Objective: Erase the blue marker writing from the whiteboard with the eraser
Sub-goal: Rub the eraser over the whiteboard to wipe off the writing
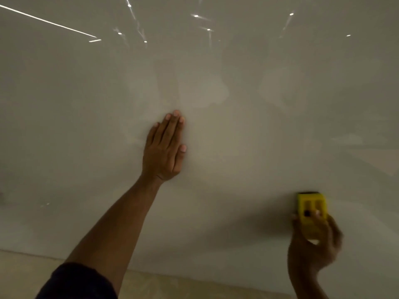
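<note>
Now, keep the yellow eraser flat to the whiteboard and sweep in overlapping strokes; no blue writing shows here, so judge by faint smears. Your right hand grips the eraser low on the board, fingers curled round it. Your left hand lies flat, fingers straight and together, well up-left of the eraser.

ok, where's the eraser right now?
Head view, lower right: the yellow eraser is gripped by the right hand against the whiteboard.
</note>
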Action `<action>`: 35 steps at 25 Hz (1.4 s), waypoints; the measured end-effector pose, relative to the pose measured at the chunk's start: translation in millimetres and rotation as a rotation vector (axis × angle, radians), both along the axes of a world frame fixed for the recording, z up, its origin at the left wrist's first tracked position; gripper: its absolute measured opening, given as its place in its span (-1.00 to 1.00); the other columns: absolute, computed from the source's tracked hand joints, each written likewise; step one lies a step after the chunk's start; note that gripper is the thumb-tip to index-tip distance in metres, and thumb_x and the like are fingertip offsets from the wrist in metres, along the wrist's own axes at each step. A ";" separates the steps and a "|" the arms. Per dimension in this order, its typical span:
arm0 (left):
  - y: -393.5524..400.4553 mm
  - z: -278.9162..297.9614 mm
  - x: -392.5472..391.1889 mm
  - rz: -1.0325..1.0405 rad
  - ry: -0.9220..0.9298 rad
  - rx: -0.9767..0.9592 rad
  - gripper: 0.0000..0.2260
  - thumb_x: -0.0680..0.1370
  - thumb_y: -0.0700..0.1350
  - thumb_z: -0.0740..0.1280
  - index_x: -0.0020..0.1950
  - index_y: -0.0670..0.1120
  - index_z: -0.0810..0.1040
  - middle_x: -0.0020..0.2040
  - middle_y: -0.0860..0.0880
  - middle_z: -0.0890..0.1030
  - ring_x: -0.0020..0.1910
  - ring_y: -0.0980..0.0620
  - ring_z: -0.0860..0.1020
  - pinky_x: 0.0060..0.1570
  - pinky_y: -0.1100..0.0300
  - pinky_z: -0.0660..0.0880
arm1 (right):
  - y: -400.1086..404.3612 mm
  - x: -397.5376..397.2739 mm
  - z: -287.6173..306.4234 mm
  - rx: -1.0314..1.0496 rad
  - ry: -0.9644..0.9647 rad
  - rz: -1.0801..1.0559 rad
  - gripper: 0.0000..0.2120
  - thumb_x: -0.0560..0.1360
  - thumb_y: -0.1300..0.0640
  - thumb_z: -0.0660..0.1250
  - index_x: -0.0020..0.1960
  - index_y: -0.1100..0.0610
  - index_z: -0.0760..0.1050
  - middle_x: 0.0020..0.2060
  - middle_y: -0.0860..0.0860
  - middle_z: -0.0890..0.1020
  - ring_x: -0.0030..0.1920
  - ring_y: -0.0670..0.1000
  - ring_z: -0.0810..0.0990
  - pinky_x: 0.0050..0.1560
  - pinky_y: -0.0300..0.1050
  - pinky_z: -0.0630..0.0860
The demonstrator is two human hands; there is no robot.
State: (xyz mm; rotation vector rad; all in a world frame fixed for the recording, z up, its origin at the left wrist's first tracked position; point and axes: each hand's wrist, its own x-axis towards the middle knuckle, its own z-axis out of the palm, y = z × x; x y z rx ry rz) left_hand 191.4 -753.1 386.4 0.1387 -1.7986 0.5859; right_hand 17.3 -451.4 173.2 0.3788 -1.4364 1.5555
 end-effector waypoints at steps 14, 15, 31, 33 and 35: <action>-40.2 -44.9 87.8 -0.035 -0.091 0.426 -0.41 0.66 -0.22 0.13 0.71 -0.32 0.17 0.73 -0.21 0.19 0.72 -0.21 0.19 0.66 -0.17 0.26 | -139.8 94.4 225.5 0.632 0.632 0.008 -0.78 0.49 0.13 0.60 0.11 -0.05 0.75 0.23 0.07 0.70 0.04 0.18 0.68 -0.04 0.02 0.49; -40.8 -45.1 93.7 -0.049 -0.100 0.441 -0.36 0.60 -0.27 0.15 0.71 -0.32 0.18 0.73 -0.21 0.19 0.72 -0.22 0.20 0.66 -0.15 0.27 | -148.8 102.8 221.6 0.677 0.681 0.034 -0.75 0.46 0.18 0.60 0.11 -0.02 0.75 0.22 0.10 0.71 0.03 0.19 0.68 -0.03 0.02 0.51; -33.8 -76.6 86.1 -0.033 -0.089 0.601 -0.30 0.71 0.07 0.04 0.72 -0.35 0.07 0.75 -0.26 0.05 0.75 -0.26 0.05 0.71 -0.21 0.12 | -58.1 61.0 29.8 1.149 1.045 0.046 -0.78 0.68 0.16 0.28 0.04 -0.03 0.69 0.11 0.05 0.71 0.03 0.10 0.65 0.19 0.00 0.54; -13.9 -88.0 80.9 -0.102 -0.051 0.723 -0.30 0.71 0.10 0.05 0.74 -0.30 0.06 0.77 -0.20 0.02 0.76 -0.20 0.03 0.72 -0.18 0.11 | -35.3 52.5 15.5 1.246 1.002 0.098 -0.66 0.72 0.17 0.18 -0.04 -0.08 0.68 0.02 -0.03 0.71 0.00 0.05 0.66 0.13 -0.04 0.52; 15.6 -113.2 79.5 -0.144 -0.025 0.827 -0.29 0.70 0.15 0.08 0.76 -0.23 0.10 0.77 -0.14 0.08 0.75 -0.14 0.11 0.69 -0.12 0.19 | -10.0 51.5 5.3 1.405 0.992 0.123 -0.65 0.65 0.16 0.17 -0.10 -0.12 0.67 -0.04 -0.13 0.69 -0.03 -0.03 0.67 0.03 -0.11 0.50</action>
